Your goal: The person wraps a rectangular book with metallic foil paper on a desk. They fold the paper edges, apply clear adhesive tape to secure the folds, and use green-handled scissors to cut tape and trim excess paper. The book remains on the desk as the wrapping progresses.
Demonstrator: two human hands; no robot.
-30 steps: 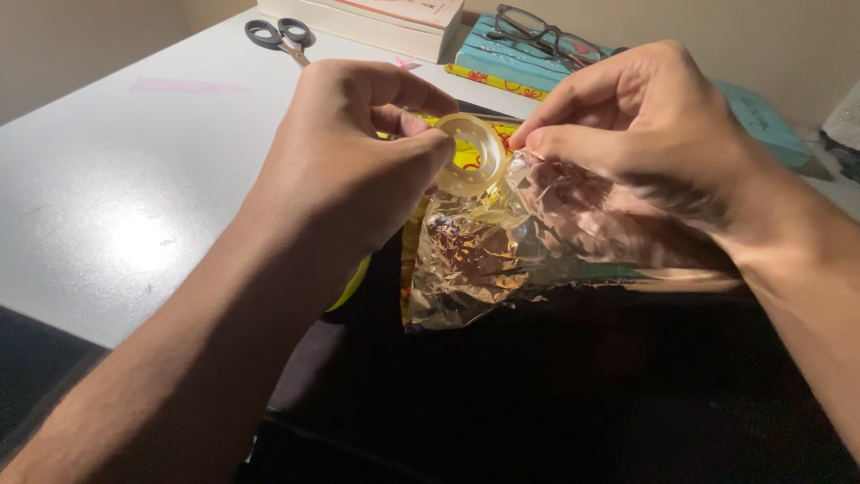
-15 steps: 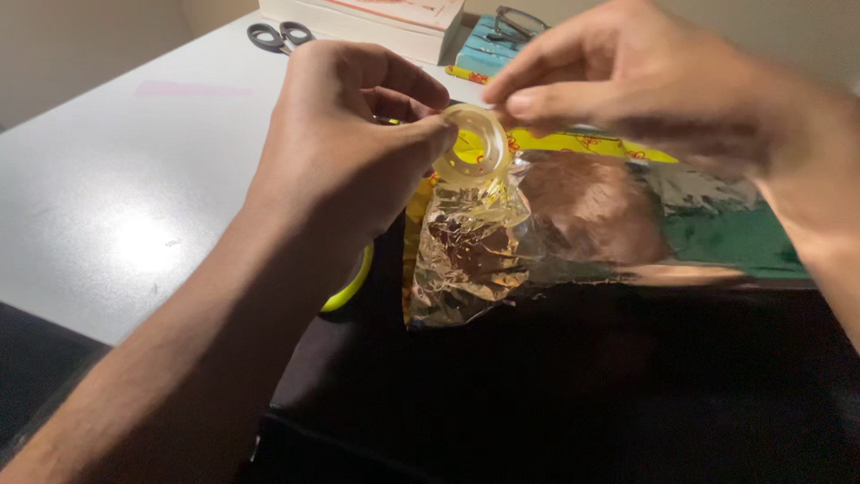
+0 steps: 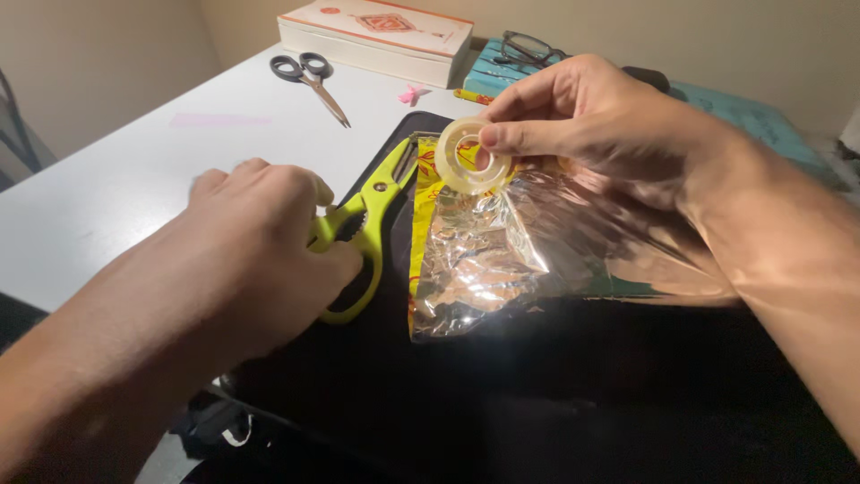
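A: How many of each thing are there?

B: Two pairs of scissors: a green pair [image 3: 363,235] under the left hand [image 3: 260,251], and a black pair [image 3: 309,76] well beyond that hand. One tape roll [image 3: 466,157], one foil sheet [image 3: 528,246], one white book [image 3: 376,36] and one pair of glasses [image 3: 528,47] beyond the right hand [image 3: 600,125].

A: And the hands?

B: The left is curled shut around the green handles. The right pinches the roll between thumb and fingers, holding it just above the foil's near corner.

A: What is the surface?

B: A white table [image 3: 134,179], with a black mat [image 3: 537,385] below both hands. The foil lies on the mat under the right hand. A teal book [image 3: 761,112] sits behind that hand, under the glasses. Beige walls stand beyond.

A: What differs from a second ago?

B: Then the left hand held the roll while the right pinched at its edge. Now the roll has passed to the right hand, and the left has dropped to the green scissors.
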